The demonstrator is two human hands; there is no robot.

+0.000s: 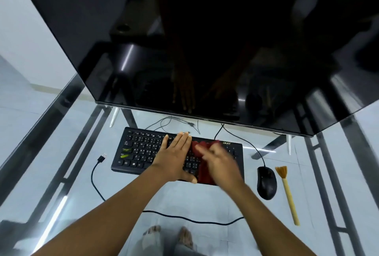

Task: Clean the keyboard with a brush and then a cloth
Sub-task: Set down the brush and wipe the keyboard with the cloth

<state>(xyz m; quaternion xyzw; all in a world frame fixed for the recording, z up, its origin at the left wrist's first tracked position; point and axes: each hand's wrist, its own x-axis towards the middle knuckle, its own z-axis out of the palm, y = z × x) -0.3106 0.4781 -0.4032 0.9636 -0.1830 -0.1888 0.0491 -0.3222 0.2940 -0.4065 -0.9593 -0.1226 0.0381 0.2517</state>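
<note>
A black keyboard (141, 149) lies on the glass table in front of the monitor. My left hand (174, 153) rests flat on its middle keys with the fingers spread and pointing away from me. A dark red cloth (203, 161) is spread over the right half of the keyboard, and my right hand (219, 162) presses on it, blurred by motion. The brush (288, 194), with a pale yellow handle and orange bristles, lies on the table to the right of the mouse, away from both hands.
A black mouse (266, 182) sits between keyboard and brush. A large dark monitor (205, 40) hangs over the far side. The keyboard's unplugged USB cable (98, 173) loops along the left and front. The glass table (61, 153) shows floor and feet beneath.
</note>
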